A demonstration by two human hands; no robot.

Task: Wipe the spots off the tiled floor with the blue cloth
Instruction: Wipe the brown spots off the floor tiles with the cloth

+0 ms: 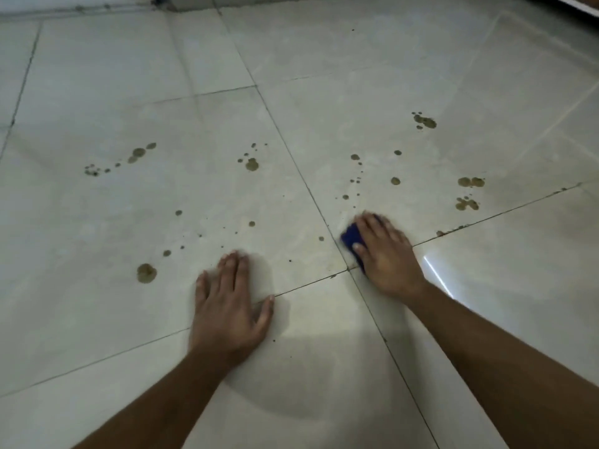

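The pale tiled floor (227,76) carries several brown spots: a large one (146,273) near my left hand, a cluster (252,164) in the middle, and others (470,182) at the right. My right hand (385,254) presses flat on the blue cloth (350,238), which pokes out under the fingers beside a grout crossing. My left hand (228,306) lies flat on the floor with fingers spread, holding nothing. A faint wet smear runs up from the cloth.
A wall base (81,6) runs along the far edge. A dark object (564,0) shows at the top right corner. A bright light reflection (437,273) glares on the tile right of my right wrist.
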